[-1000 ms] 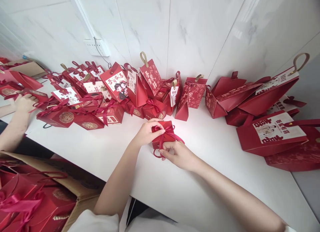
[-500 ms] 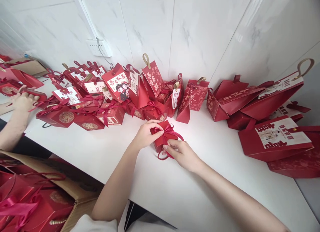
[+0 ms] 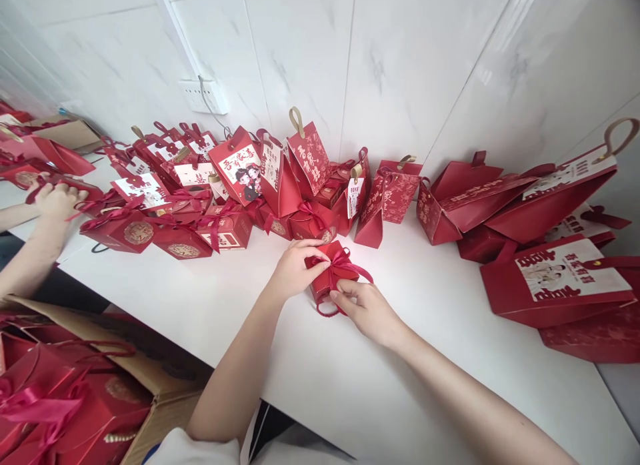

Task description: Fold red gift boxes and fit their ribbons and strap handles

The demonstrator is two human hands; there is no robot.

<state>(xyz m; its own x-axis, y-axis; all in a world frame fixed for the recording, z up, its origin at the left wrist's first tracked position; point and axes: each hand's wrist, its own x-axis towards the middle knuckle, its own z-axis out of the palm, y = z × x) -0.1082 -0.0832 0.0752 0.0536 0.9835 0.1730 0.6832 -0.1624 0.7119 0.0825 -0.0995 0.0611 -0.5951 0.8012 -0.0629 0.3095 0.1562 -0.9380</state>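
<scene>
A small red gift box [image 3: 320, 288] stands on the white table in front of me, with a dark red ribbon [image 3: 345, 259] tied in a bow on its top. My left hand [image 3: 299, 268] pinches the ribbon near the bow's knot from the left, thumb and forefinger together. On the near right side, my right hand [image 3: 367, 308] is closed on the ribbon's lower part, its other fingers curled. A twisted red cord handle [image 3: 326, 311] loops out at the box's near side. Exactly how much ribbon lies in each grip is hidden by the fingers.
Red gift boxes [image 3: 183, 241] with ribbons and tags crowd the wall side. Larger red boxes [image 3: 555, 278] lie at the right. A cardboard carton [image 3: 175, 411] of red boxes sits lower left. A co-worker's hand [image 3: 57, 199] holds a box at far left.
My right hand has shifted very slightly at the ribbon, and the bow's right loop sits a little differently. The whole view has moved a little; both hands keep their hold.
</scene>
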